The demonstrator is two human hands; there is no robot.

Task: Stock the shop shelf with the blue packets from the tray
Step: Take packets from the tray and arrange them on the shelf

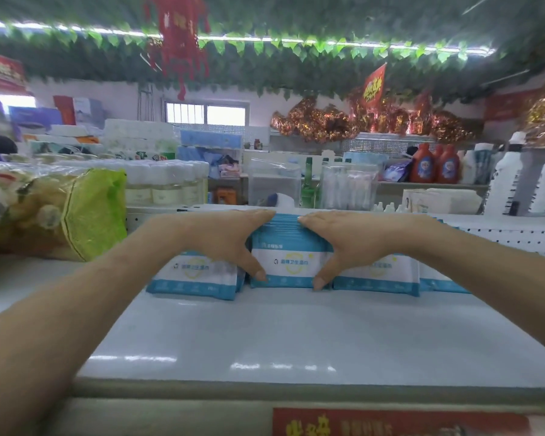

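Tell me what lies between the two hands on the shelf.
Head view: a bunch of upright blue packets stands between the left hand and the right hand, gripped from both sides on the shelf.

Bright, even shop light; ceiling tube light [76, 28] blown out, window [205, 114] overexposed. Glare streaks on shelf [265, 366]. Edges bent, smeared; background soft.

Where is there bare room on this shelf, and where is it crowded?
Bare: the wide strip of shelf in front of the packet row, and the gap between that row and the green bag. Crowded: the middle stack, held by the left hand and right hand, packets close beside it.
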